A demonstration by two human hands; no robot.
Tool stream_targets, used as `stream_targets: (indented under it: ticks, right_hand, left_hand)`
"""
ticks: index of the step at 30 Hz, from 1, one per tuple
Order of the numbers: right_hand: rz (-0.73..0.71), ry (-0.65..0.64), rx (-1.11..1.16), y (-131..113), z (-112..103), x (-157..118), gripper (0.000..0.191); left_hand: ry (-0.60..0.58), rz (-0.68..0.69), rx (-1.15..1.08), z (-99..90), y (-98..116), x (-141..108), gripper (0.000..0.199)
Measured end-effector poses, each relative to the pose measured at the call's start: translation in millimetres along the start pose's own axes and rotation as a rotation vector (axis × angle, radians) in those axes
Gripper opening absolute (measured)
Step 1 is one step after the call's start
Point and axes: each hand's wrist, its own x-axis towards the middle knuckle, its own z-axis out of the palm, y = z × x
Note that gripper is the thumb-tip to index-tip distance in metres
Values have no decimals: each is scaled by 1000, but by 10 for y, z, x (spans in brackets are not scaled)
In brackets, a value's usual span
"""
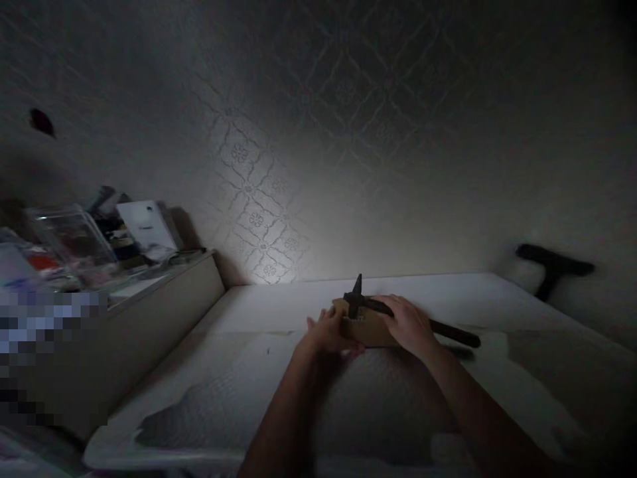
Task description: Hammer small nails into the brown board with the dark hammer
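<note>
A dark hammer [354,304] lies across a flat brown block [375,335] that looks like wood or cardboard. Its head is over the block's left part, and the handle runs out to the right. My right hand [409,326] is closed round the middle of the handle, above the block. With fingers and thumb on either side, my left hand [331,333] grips the block's left end. Small marks show on the block below the hammer head, too blurred to read. The lower fingers of my right hand are hidden.
The white table [233,372] has worn grey patches. A patterned wall [398,199] rises behind it. On the left, a raised shelf [164,318] carries a white box [149,226], a clear plastic case [74,236] and clutter. A black T-shaped object [553,265] is at the right edge.
</note>
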Motion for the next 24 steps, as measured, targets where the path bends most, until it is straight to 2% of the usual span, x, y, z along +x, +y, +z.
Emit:
stream_targets:
  ticks: [10, 24]
  right_hand:
    - [7, 24, 6, 28, 9, 8, 39]
    - [27, 23, -49, 74, -46, 4, 38]
  left_hand:
    - [1, 10, -17, 47, -45, 51, 118]
    - [-2, -1, -11, 38, -41, 33, 117]
